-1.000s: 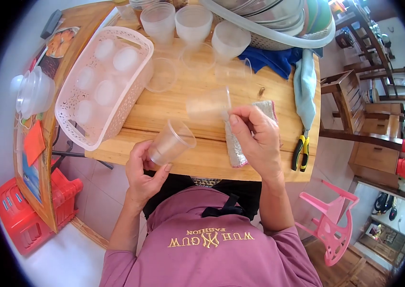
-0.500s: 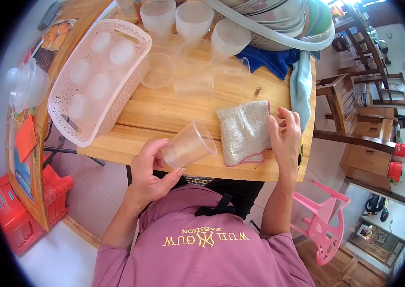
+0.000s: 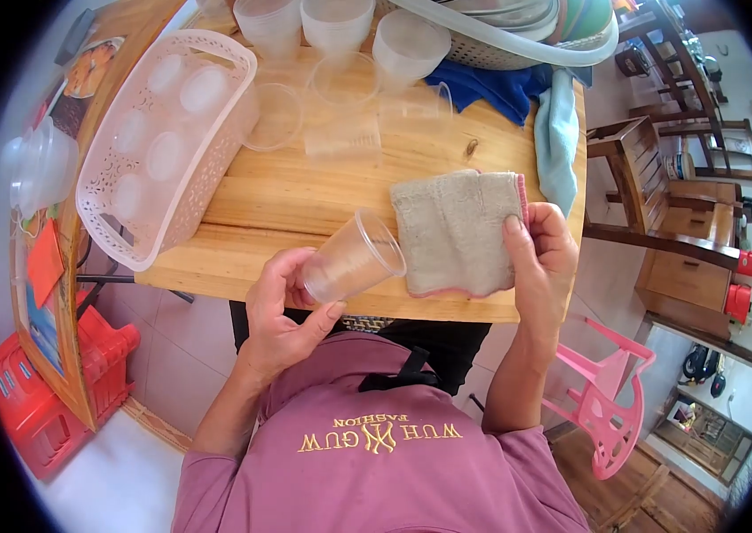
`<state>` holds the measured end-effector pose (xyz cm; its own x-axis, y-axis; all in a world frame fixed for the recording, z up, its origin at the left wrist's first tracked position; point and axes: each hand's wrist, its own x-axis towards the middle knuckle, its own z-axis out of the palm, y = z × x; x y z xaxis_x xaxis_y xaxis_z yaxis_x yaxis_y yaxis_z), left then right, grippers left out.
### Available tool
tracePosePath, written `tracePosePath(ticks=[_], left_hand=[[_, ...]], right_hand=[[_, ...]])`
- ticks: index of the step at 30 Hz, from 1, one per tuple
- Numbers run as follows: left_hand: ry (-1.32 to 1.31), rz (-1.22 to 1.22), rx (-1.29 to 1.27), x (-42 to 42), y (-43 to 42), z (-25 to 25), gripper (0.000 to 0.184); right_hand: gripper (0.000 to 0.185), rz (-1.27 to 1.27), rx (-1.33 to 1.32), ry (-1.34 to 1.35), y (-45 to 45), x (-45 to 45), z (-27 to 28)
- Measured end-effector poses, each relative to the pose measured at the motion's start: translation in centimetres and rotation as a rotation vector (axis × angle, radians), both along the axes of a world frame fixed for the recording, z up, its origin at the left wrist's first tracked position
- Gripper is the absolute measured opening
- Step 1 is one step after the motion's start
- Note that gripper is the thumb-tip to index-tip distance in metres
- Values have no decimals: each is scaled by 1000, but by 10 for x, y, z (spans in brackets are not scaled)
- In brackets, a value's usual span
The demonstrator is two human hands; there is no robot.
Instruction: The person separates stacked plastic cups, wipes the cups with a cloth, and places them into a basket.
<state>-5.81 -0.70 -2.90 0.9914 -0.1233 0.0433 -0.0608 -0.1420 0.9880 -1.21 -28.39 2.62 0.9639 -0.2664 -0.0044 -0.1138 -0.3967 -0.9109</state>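
Observation:
A clear plastic cup (image 3: 354, 259) is gripped near its base by my left hand (image 3: 285, 298), tilted with its mouth toward the upper right. My right hand (image 3: 543, 253) pinches the right edge of a folded grey cloth (image 3: 456, 235) with a reddish border. The cloth hangs just right of the cup's rim, over the front part of the wooden table (image 3: 287, 200). Beyond the two hands, several more clear cups stand or lie, among them a cup on its side (image 3: 342, 142).
A pink perforated basket (image 3: 185, 191) at the left holds several upturned cups. Stacked clear containers (image 3: 336, 25) stand at the back, beside a large basket of bowls (image 3: 491, 49). Blue cloth (image 3: 491, 89) and a light-blue cloth (image 3: 556, 142) lie at the right edge.
My right hand has closed on the cloth's edge and lifted it, so it now shows flatter and larger. The cup stays in my left hand. The view has shifted slightly.

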Motion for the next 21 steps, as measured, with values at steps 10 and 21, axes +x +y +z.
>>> tracePosePath(ticks=[10, 21], left_hand=[[-8, 31, -65, 1, 3, -1, 59], [-30, 64, -65, 4, 6, 1, 58]], right_hand=[[28, 99, -510, 70, -4, -2, -32], [29, 173, -705, 43, -1, 6, -36]])
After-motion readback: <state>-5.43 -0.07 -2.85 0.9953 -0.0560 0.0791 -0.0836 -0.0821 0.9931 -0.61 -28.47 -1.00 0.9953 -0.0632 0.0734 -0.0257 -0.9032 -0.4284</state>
